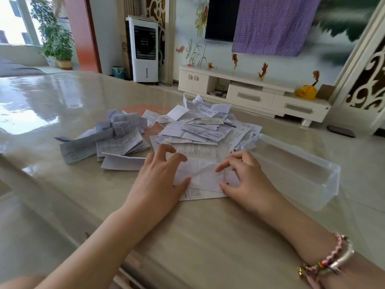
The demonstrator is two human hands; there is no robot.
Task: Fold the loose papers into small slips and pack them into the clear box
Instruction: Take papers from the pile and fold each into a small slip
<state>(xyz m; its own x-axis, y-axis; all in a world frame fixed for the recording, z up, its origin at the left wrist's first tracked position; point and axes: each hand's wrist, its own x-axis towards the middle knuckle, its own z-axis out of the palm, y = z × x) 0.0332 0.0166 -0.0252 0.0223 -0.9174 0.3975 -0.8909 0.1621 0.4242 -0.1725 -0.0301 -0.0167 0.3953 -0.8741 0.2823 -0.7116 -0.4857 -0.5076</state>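
White papers [200,130] with grey print, clear box [295,170], glossy beige table [208,236], purple cloth [275,24].

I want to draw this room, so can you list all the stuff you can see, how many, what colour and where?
Loose papers: many, white, table middle.
Folded slips: a pile, white-blue, left of papers.
Sheet: one, white, under both hands.
Box: one, clear, right, looks empty.
Table: one, glossy beige.
Cooler: one, white, back wall.
Cabinet: one, cream, under TV.
TV: one, black, wall.
Cloth: one, purple, partly over TV.
Plant: one, green, window.
Bag: one, yellow, on cabinet.
Left hand: on sheet.
Right hand: on sheet.
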